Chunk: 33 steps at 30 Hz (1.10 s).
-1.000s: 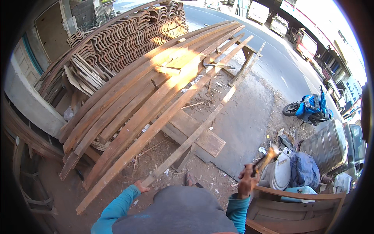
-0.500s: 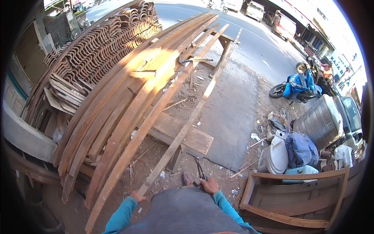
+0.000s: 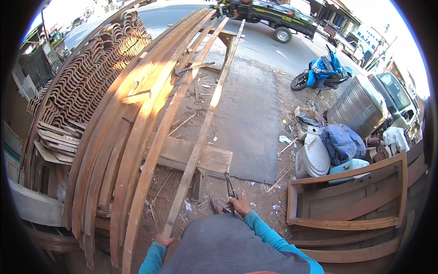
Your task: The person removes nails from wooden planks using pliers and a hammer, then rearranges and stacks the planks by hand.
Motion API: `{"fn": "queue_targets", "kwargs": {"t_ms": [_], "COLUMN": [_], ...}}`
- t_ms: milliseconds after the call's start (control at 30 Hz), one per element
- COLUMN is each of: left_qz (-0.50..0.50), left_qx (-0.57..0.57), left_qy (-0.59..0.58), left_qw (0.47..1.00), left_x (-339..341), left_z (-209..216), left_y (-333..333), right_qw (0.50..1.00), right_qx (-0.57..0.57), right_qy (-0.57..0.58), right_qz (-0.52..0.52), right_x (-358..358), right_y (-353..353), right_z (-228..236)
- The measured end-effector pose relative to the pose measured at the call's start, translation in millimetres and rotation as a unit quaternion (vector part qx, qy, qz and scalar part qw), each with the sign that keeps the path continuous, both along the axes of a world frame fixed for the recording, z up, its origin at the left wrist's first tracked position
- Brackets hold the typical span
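Note:
My left hand [image 3: 164,240] is closed around the near end of a narrow wooden batten [image 3: 200,141], which stretches away across a short plank support [image 3: 218,160]. In my right hand [image 3: 241,204] is a pair of long dark pincers [image 3: 230,187], gripped by the handles. The tool's head points away from me, close to the plank support's right corner; whether it touches the wood I cannot tell. Left of the batten lie several long wooden beams [image 3: 141,178], side by side. A hammer [image 3: 194,68] rests across the beams farther off.
Stacked roof tiles [image 3: 91,77] stand at far left. On the right are a wooden frame [image 3: 346,223], a white toilet [image 3: 316,155], a blue bundle [image 3: 342,144], a metal drum [image 3: 358,107] and a blue motorbike [image 3: 321,73]. A dark truck [image 3: 273,18] is on the road.
My view has shifted to the right. The pincers have moved forward, nearer the plank support's corner. My left hand stays on the batten's end. A dark truck has come into view on the road.

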<state>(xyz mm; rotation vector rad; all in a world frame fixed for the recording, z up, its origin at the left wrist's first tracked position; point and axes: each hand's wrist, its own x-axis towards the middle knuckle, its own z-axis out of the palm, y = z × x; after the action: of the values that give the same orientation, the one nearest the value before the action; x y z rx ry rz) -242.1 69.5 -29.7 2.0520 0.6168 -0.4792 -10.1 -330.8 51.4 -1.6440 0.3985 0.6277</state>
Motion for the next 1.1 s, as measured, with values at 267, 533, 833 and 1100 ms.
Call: {"fn": "queue_targets", "kwargs": {"t_ms": [267, 533, 833, 1100], "left_qz": [-0.023, -0.028, -0.021, -0.038], "left_qx": [0.031, -0.005, -0.073, -0.006], "left_qy": [0.038, 0.012, -0.066, -0.045], "left_qw": [0.999, 1.0, 0.995, 0.998], "left_x": [-2.8, 13.5, -8.2, -42.6], "left_z": [-4.8, 20.6, -51.8, -34.0], "left_y": [4.5, -1.3, 21.3, 37.8], "right_qw": [0.996, 0.996, 0.996, 0.998], "right_qx": [-0.055, -0.061, -0.062, -0.007], "right_qy": [0.014, 0.008, -0.011, -0.005], "right_qz": [0.071, 0.068, 0.057, 0.06], "right_x": [-5.1, -3.3, 0.5, -10.6], "right_y": [12.7, 10.0, 1.9, 2.4], "right_z": [29.6, 29.2, 3.6, -6.1]}}
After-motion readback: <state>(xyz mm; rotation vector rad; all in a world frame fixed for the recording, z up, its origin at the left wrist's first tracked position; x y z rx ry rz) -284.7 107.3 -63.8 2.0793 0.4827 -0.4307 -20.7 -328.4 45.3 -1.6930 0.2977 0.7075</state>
